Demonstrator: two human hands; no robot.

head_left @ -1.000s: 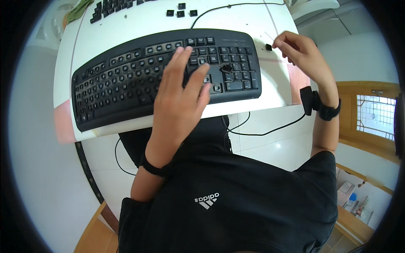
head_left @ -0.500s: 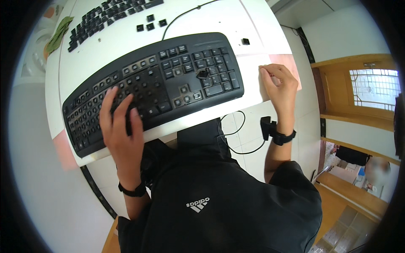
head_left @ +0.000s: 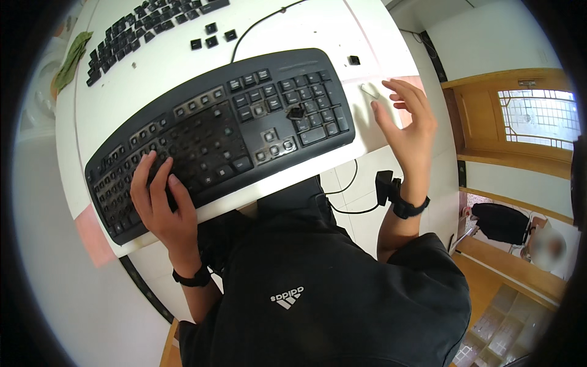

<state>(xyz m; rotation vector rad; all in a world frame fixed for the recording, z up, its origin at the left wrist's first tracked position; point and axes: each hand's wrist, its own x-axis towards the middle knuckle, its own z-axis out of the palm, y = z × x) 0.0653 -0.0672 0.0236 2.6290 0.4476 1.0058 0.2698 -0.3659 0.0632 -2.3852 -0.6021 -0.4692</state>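
Note:
A black keyboard (head_left: 275, 61) lies across the white table, many of its keycaps off and the switch posts bare. The number pad on its right side keeps most keys, and one loose keycap (head_left: 296, 114) rests tilted on top of them. My left hand (head_left: 162, 205) is open, its fingers stretched over the keyboard's lower left part and the fingertips at the bare key posts. To the right of the keyboard my right hand (head_left: 408, 122) is open above the table, thumb and fingers apart. Just left of its fingertips is a small pale bent piece (head_left: 369, 92), its kind unclear.
Removed black keycaps (head_left: 147, 27) are laid out in rows at the far left, with several loose keycaps (head_left: 211, 41) beside them. Another keycap (head_left: 354, 60) sits at the far right. A cable (head_left: 257, 27) runs behind the keyboard. A green cloth (head_left: 72, 58) lies at the left edge.
My right hand has opened from a pinch, and the pale bent piece now shows beside its fingertips. My left hand has shifted a little left and nearer to me over the keyboard.

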